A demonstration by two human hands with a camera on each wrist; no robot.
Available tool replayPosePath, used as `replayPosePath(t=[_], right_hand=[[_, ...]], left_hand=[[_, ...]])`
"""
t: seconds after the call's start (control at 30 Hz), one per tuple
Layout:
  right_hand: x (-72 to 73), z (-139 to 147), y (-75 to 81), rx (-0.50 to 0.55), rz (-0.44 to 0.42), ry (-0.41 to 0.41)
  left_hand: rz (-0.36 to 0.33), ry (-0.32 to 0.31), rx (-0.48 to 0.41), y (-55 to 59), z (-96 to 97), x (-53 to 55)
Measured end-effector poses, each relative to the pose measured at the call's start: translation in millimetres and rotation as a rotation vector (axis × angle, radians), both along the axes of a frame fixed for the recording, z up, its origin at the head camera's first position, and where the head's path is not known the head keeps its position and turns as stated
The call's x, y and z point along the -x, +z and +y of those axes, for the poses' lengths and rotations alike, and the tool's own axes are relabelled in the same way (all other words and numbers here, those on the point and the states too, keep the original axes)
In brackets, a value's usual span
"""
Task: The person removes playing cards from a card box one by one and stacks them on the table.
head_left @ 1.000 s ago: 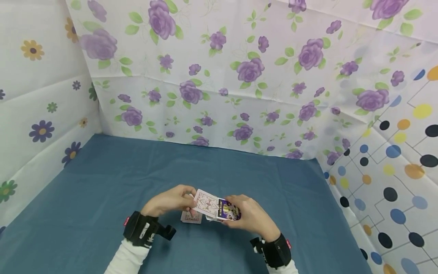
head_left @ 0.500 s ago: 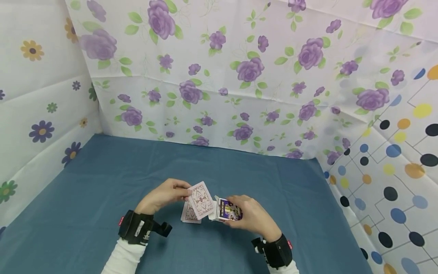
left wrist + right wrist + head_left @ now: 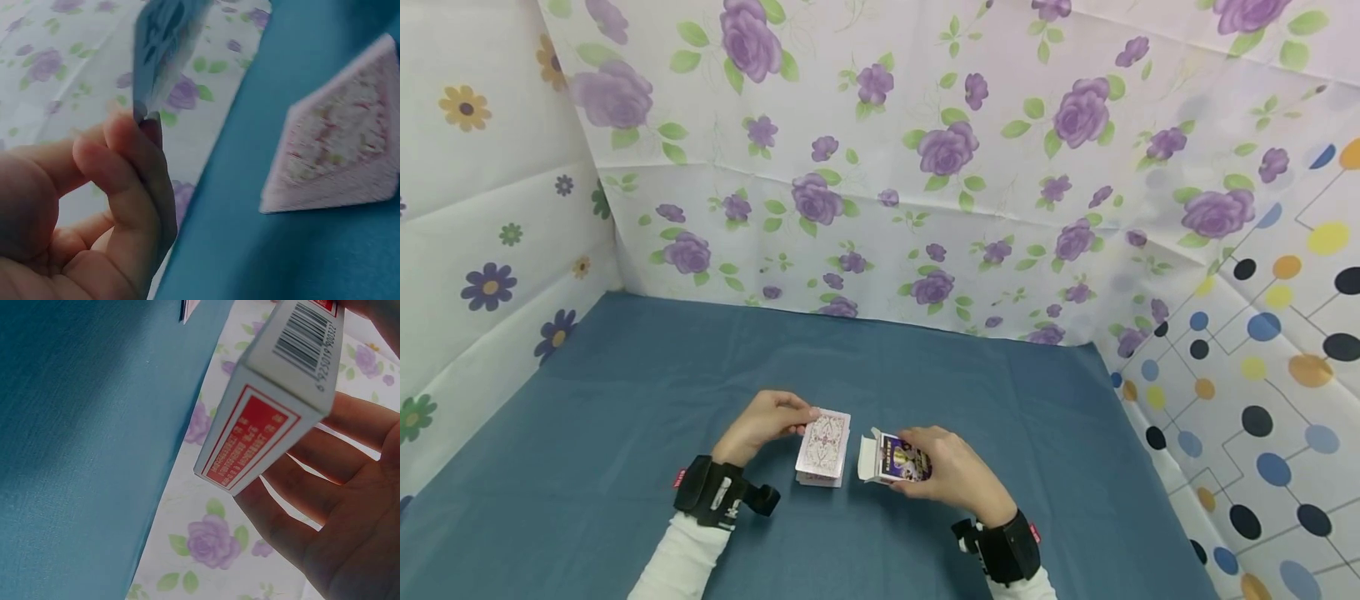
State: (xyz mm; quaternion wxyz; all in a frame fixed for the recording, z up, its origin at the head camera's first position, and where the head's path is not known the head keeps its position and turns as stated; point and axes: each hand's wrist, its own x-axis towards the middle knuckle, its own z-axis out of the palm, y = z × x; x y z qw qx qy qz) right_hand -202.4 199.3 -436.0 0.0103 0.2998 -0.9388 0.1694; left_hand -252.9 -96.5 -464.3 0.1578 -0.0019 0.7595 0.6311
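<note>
My left hand (image 3: 763,427) pinches a playing card (image 3: 825,442) by its edge; whether it is one card or a few, I cannot tell. Its patterned back faces up in the head view, and the left wrist view shows the held card (image 3: 159,59) blurred. Below it lies a stack of playing cards (image 3: 340,140), back side up on the cloth, largely hidden in the head view. To the right, my right hand (image 3: 951,471) grips a card box (image 3: 901,460) with its flap open to the left. A barcode and a red panel mark the box (image 3: 256,434) in the right wrist view.
A blue cloth (image 3: 737,350) covers the table. Behind it hangs a white curtain (image 3: 880,250) with purple flowers, and patterned sheets flank both sides. Each wrist wears a black strap (image 3: 711,492) with a small camera.
The left hand first drew the card leftward, away from the box's open end, tilting it. Now the card is straightened over the stack. The right hand and box have stayed nearly still.
</note>
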Motion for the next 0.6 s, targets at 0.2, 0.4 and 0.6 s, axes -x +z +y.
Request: replayPosePath(t=[0.2,0.4,0.6], right_hand=[[0.0,0,-1.9,-0.006,-0.013,0.0],[0.3,1,-3.0,-0.004,-0.016,-0.001],[0.8,2,-3.2,0.0,-0.03,-0.002]], left_hand=[[-0.025,0.104,0.116,-11.8,10.3,0.4],[-0.025,0.134,0.14,-18.0,15.7,-2.3],[-0.008,0.155,0.145,-19.7,17.5,-2.6]])
